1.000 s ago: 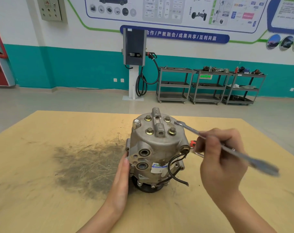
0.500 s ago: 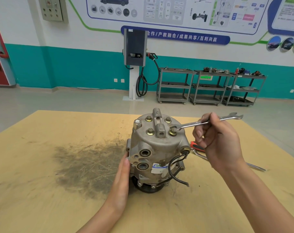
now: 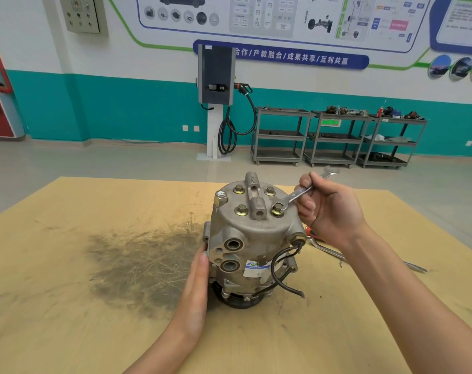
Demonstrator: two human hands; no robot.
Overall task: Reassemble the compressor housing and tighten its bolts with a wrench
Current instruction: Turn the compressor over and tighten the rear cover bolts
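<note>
Wrench [image 3: 297,197] now swung round and seated on the near-right bolt [image 3: 277,209] atop the compressor [image 3: 253,238] standing mid-table [image 3: 67,265], pinched in the right hand [image 3: 329,209], left hand [image 3: 195,287] pressed flat, fingers together, steadying the side, tightening seemingly underway.

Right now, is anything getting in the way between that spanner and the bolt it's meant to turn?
Nothing visible does. The wrench, held in the right hand, already has its open end round the near-right bolt atop the compressor. The raised lug stands beside it, apart. The left hand steadies the side.
</note>
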